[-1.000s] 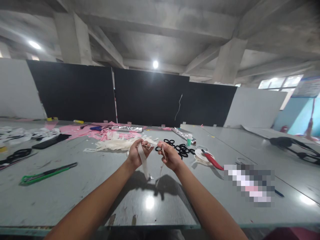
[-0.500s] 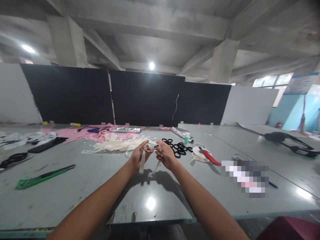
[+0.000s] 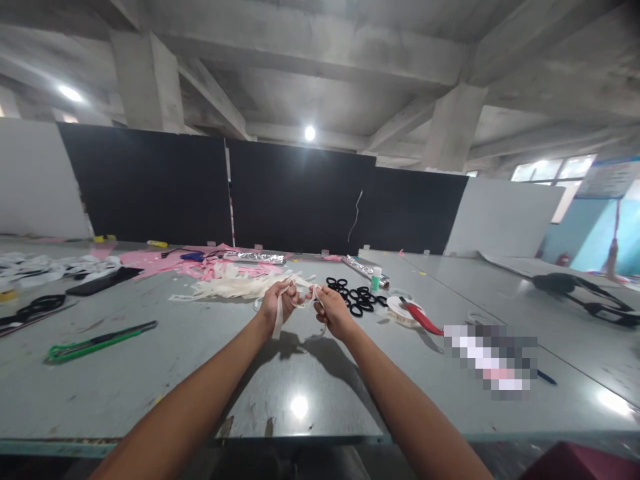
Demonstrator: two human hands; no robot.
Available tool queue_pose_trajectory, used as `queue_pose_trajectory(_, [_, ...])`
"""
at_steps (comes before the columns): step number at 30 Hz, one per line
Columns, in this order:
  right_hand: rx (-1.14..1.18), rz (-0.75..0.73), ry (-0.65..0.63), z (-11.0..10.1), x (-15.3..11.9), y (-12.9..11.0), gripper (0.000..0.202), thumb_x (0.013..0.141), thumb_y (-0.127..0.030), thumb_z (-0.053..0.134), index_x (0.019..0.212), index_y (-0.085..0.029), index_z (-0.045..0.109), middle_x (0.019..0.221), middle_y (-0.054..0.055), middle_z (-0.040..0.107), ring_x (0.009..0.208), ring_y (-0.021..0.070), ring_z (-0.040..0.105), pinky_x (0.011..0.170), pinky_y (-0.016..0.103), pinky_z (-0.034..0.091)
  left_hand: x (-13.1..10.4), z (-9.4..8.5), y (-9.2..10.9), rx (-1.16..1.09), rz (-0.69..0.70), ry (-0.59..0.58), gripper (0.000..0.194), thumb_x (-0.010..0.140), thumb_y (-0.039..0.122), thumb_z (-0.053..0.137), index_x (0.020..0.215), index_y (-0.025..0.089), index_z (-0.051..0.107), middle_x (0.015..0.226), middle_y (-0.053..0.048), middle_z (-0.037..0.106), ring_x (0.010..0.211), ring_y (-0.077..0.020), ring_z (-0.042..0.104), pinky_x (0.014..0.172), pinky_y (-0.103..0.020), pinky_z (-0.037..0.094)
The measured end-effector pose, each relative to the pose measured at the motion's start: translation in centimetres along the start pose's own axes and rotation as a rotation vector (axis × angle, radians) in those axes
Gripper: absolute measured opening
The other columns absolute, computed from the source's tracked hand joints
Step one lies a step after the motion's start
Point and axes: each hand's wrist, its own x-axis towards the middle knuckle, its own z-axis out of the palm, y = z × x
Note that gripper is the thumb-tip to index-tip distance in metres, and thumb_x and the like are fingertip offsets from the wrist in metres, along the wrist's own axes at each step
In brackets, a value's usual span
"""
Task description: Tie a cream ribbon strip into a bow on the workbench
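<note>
Near the middle of the table, both my hands are closed on a cream fabric strip (image 3: pixel 279 323). My left hand (image 3: pixel 274 308) pinches it, and one flat end hangs down below the fingers. My right hand (image 3: pixel 334 312) grips another part of it, with a thin tail under the fingers. A narrow looped stretch of the strip spans the small gap between the hands. Behind my left hand lies a heap of cream strips (image 3: pixel 227 283). Several black rings (image 3: pixel 361 297) are on the table just beyond my right hand.
A green-handled cutter (image 3: pixel 100 342) lies at left, near black scissors (image 3: pixel 43 305). To the right are a tape roll (image 3: pixel 400 308), a red-handled tool (image 3: pixel 423 319) and a small green-and-white bottle (image 3: pixel 375 279). Pink scraps (image 3: pixel 165 261) lie behind, before black panels (image 3: pixel 300 197).
My hands have drawn slightly apart, and a loop of the strip now shows between them. The tail under my right hand has shifted to the right. The view has tilted slightly.
</note>
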Motion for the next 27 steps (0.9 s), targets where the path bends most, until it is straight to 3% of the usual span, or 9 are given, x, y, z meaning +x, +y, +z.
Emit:
queue_pose_trajectory(4, [-0.159,0.013,0.093,-1.2,0.5,-0.6,0.033,0.075,-0.052,0.057,0.081,-0.02,0.051,0.056,-0.009,0.04,0.036,0.002,0.024,0.032,0.012,0.016,0.6,-1.0,1.0,0.173,0.097,0.133,0.006,0.068,0.015,0.049,0.068,0.016,0.056,0.075,-0.006,0.065,0.072,-0.0185,0.062,0.069,-0.032,0.05])
queue_pose_trajectory(6, [-0.146,-0.009,0.073,-1.7,0.4,-1.4,0.032,0.076,-0.051,0.056,0.086,-0.02,0.052,0.053,-0.01,0.036,0.036,0.0019,0.02,0.032,0.012,0.014,0.8,-2.1,2.0,0.489,0.131,0.18,0.012,0.066,0.01,0.048,0.063,0.017,0.057,0.066,-0.003,0.061,0.065,-0.0172,0.059,0.064,-0.027,0.047])
queue_pose_trajectory(9, [-0.089,-0.033,-0.027,-1.9,-0.1,-2.4,0.038,0.077,-0.045,0.058,0.105,-0.021,0.054,0.05,-0.011,0.034,0.036,0.0024,0.017,0.033,0.013,0.012,0.8,-3.2,3.2,0.664,0.106,0.204,0.022,0.057,-0.002,0.049,0.053,0.019,0.057,0.048,0.001,0.051,0.055,-0.0153,0.052,0.058,-0.021,0.041])
queue_pose_trajectory(13, [0.004,0.002,-0.217,-1.3,-1.1,-3.0,0.049,0.076,-0.036,0.062,0.122,-0.024,0.049,0.053,-0.011,0.035,0.036,0.0023,0.017,0.035,0.014,0.011,0.6,-1.9,2.9,0.838,0.291,0.106,0.03,0.061,-0.003,0.052,0.069,0.021,0.068,0.077,-0.001,0.065,0.082,-0.0164,0.057,0.07,-0.019,0.042])
queue_pose_trajectory(15, [0.032,0.002,-0.266,-1.0,-1.3,-3.1,0.047,0.074,-0.031,0.063,0.119,-0.022,0.053,0.054,-0.01,0.035,0.037,0.0019,0.017,0.036,0.015,0.011,0.2,-0.6,2.0,0.82,0.264,-0.023,0.02,0.068,0.005,0.057,0.073,0.02,0.069,0.087,-0.004,0.067,0.097,-0.0189,0.056,0.078,-0.021,0.042])
queue_pose_trajectory(18, [0.063,-0.027,-0.277,-1.2,-1.3,-3.1,0.04,0.073,-0.027,0.064,0.112,-0.02,0.056,0.053,-0.011,0.034,0.037,0.0015,0.014,0.035,0.016,0.011,-0.3,0.5,0.7,0.87,0.023,-0.214,0.008,0.075,0.02,0.061,0.071,0.017,0.068,0.072,-0.005,0.066,0.075,-0.0187,0.061,0.068,-0.024,0.044])
queue_pose_trajectory(21, [0.05,-0.082,-0.226,-2.1,-1.0,-3.4,0.036,0.071,-0.024,0.062,0.107,-0.019,0.058,0.051,-0.011,0.032,0.036,0.0017,0.014,0.035,0.016,0.013,-0.6,0.1,0.3,0.97,-0.168,-0.325,0.021,0.077,0.033,0.061,0.07,0.013,0.065,0.051,-0.002,0.055,0.046,-0.0128,0.051,0.049,-0.022,0.037])
queue_pose_trajectory(24, [-0.121,-0.12,-0.198,-2.8,-0.6,-3.6,0.028,0.07,-0.023,0.06,0.098,-0.016,0.06,0.049,-0.011,0.035,0.034,0.0015,0.018,0.034,0.015,0.015,-0.6,-0.6,0.7,0.984,-0.129,-0.261,0.029,0.077,0.041,0.061,0.064,0.015,0.057,0.046,0.002,0.047,0.037,-0.008,0.042,0.041,-0.02,0.029])
queue_pose_trajectory(27, [-0.346,-0.07,-0.24,-2.6,-0.6,-3.2,0.028,0.078,-0.037,0.056,0.092,-0.014,0.061,0.052,-0.005,0.051,0.033,0.0034,0.032,0.033,0.016,0.021,-0.6,-0.5,1.2,0.982,-0.102,-0.225,0.035,0.077,0.047,0.059,0.064,0.016,0.049,0.048,0.005,0.045,0.035,-0.0052,0.034,0.037,-0.019,0.022])
